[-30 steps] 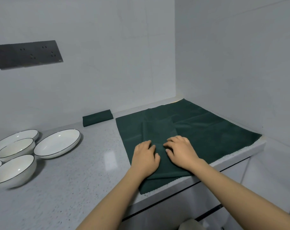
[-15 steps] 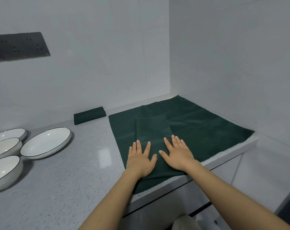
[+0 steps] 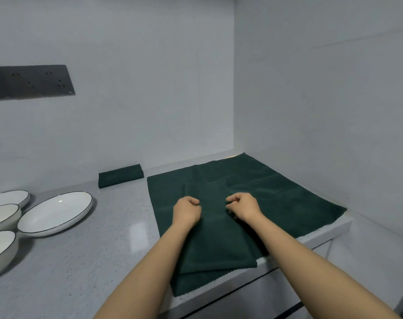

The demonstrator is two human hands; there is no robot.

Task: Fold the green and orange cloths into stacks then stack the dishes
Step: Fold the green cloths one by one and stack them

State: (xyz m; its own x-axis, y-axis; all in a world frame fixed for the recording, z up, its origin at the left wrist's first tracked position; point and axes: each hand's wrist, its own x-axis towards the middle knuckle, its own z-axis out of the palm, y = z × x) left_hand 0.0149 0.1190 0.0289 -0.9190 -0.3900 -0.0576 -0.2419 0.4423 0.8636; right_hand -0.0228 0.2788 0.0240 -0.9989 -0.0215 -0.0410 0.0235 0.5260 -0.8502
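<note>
Green cloth (image 3: 219,247) pinched between both hands' fingers (image 3: 230,200) (curled).

Dark green cloth (image 3: 253,194), speckled grey counter (image 3: 80,261), black-rimmed white dishes (image 3: 55,214).

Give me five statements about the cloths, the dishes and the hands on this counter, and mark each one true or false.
1. Both hands are on the folded green cloth. True: the left hand and right hand are curled at its two side edges.
2. The folded cloth lies on bare counter. False: it lies on a spread green cloth.
3. A small folded green cloth lies by the back wall. True.
4. The dishes are stacked. False: the wide plate and the bowls sit side by side.
5. An orange cloth lies beside the plate. False: no orange cloth is in view.
</note>
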